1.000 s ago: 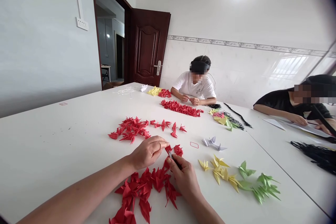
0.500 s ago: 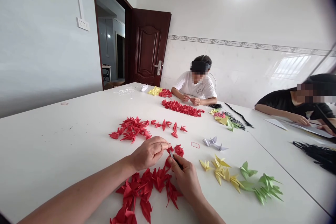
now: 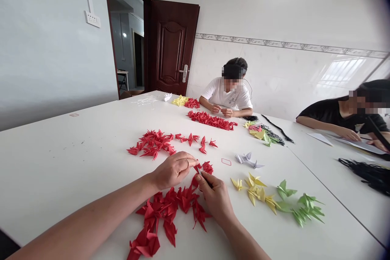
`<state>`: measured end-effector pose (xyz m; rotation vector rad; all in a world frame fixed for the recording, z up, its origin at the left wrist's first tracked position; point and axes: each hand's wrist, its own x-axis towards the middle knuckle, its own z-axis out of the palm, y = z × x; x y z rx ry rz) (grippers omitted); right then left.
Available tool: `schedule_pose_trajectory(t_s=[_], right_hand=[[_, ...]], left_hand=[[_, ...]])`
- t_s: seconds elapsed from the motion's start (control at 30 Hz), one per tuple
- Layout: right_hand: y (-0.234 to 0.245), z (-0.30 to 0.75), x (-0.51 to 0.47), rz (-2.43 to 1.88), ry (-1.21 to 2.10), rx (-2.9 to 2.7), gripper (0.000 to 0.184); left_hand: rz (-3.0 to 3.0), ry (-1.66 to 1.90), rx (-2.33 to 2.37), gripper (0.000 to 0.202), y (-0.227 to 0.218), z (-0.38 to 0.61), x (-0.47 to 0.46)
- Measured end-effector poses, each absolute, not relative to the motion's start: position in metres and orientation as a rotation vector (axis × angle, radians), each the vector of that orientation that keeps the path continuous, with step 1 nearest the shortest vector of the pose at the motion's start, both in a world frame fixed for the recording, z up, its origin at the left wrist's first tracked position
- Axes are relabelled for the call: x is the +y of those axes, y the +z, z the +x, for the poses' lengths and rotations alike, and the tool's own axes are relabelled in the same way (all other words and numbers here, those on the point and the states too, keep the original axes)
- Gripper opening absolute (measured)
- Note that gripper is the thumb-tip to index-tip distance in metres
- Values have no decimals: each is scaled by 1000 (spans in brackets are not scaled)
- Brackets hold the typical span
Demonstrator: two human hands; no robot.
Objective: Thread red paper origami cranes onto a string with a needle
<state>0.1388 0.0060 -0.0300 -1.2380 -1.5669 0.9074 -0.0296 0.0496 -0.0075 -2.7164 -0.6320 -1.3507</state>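
My left hand is closed, its fingertips pinching a red paper crane just above the table. In my right hand is a small tool with a dark handle and a silvery pointed tip; its exact kind cannot be made out. That tip touches or nearly touches the crane at my left fingertips. Around and below both hands lies a heap of red paper cranes, partly hidden by my wrists. Another red crane shows just beyond my right fingers.
Farther off lie a red crane pile, a red row, yellow cranes, green cranes and pale lilac cranes. Black cords rest at right. Two people sit across the white table.
The view has tipped slightly, so the scene sits a little higher. Both hands keep nearly the same hold, with the tool's tip still at the red crane.
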Motion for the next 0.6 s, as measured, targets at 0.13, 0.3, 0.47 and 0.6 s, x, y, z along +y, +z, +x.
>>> schedule_pose_trajectory(t_s=[0.13, 0.3, 0.47, 0.6], right_hand=[[-29, 139, 5, -1254, 909, -1575, 32], [-32, 139, 6, -1284, 898, -1593, 30], [-31, 139, 6, -1297, 876, -1605, 28], [-32, 138, 7, -1291, 878, -1597, 31]], left_hand=[[-2724, -1338, -639, 26, -7, -29, 49], [-2722, -1337, -652, 25, -8, -30, 50], [-2686, -1374, -701, 23, -10, -33, 55], [-2572, -1395, -877, 21, -7, -46, 68]])
